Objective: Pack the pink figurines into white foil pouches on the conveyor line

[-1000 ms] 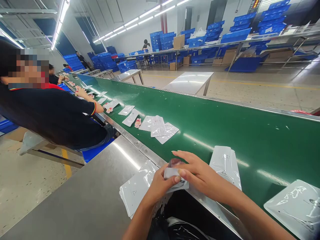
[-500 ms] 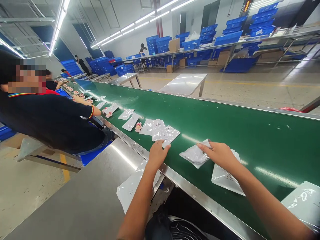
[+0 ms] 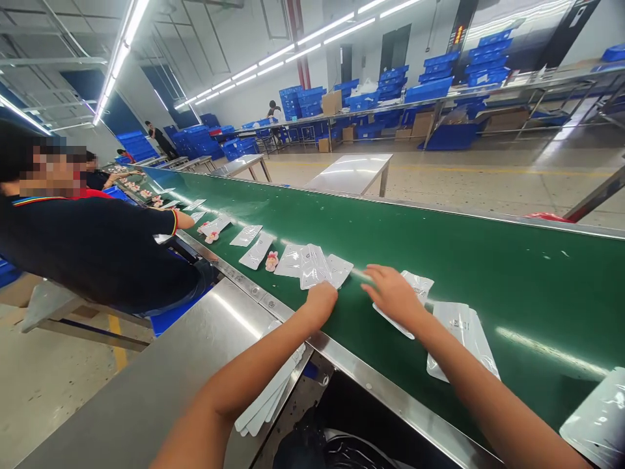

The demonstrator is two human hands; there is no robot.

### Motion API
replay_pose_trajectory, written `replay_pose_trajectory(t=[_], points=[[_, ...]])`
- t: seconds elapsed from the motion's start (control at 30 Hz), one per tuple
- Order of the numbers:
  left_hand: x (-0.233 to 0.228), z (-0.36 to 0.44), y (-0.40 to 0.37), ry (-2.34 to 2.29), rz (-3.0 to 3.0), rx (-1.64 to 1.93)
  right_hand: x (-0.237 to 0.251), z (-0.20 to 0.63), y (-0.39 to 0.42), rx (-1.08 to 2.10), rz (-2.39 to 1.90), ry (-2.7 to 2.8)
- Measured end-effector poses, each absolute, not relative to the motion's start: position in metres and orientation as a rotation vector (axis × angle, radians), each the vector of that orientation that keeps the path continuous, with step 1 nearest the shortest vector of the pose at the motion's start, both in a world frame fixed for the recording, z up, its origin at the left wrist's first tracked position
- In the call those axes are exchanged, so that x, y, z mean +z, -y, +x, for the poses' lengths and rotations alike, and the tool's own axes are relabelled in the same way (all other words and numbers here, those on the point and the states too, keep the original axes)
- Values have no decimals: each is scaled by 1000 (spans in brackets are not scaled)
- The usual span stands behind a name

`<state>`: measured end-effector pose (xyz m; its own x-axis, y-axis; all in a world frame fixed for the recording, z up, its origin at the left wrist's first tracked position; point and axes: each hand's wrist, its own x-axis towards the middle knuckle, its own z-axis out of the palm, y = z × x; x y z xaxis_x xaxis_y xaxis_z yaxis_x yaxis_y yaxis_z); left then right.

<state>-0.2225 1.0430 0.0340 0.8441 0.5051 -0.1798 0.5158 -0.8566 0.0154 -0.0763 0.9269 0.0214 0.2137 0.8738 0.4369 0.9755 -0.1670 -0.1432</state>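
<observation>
My left hand is closed, fingers curled down at the lower edge of an overlapping group of white plastic pouches on the green conveyor belt. What lies inside its grip, if anything, is hidden. To the right, my right hand hovers with fingers apart and pointing left, holding nothing visible. Beneath it a white pouch is partly covered by the hand. Beyond my right wrist lies a small overlapping pile of printed pouches. A pink-and-white figure-shaped piece sits left of the group.
A co-worker sits at the left along the belt. More pouches and pink pieces run up the belt. Fanned pouches overhang the steel table. Another pouch lies at far right. Blue crates stand behind.
My right hand has let go of the pouch it was holding and moved slightly left, fingers spreading. The left hand has moved slightly right and down, its fingers now curled. The camera view has shifted.
</observation>
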Motion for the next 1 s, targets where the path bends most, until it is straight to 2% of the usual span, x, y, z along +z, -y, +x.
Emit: replay_pose_trajectory(t=[0.13,0.23,0.33,0.4,0.53,0.7,0.83,1.0], points=[[48,-247,-1024,-606,3070,-202,12,-117,-935,-406,-1834,2069],[60,-275,-1021,-572,3023,96,17,-130,-933,-388,-1840,2016],[64,-301,-1022,-730,2566,632,28,-137,-928,-354,-1908,1781],[58,-313,-1017,-784,2088,784,34,-147,-927,-387,-1892,1649],[38,-313,-993,-565,1362,747,38,-185,-931,-435,-1836,1683],[34,-308,-986,-776,795,945,49,-211,-932,-46,-1634,1879],[29,-328,-998,-877,854,933,67,-193,-942,38,-1737,1647],[13,-351,-1007,-798,946,841,60,-182,-978,445,-1621,1666]])
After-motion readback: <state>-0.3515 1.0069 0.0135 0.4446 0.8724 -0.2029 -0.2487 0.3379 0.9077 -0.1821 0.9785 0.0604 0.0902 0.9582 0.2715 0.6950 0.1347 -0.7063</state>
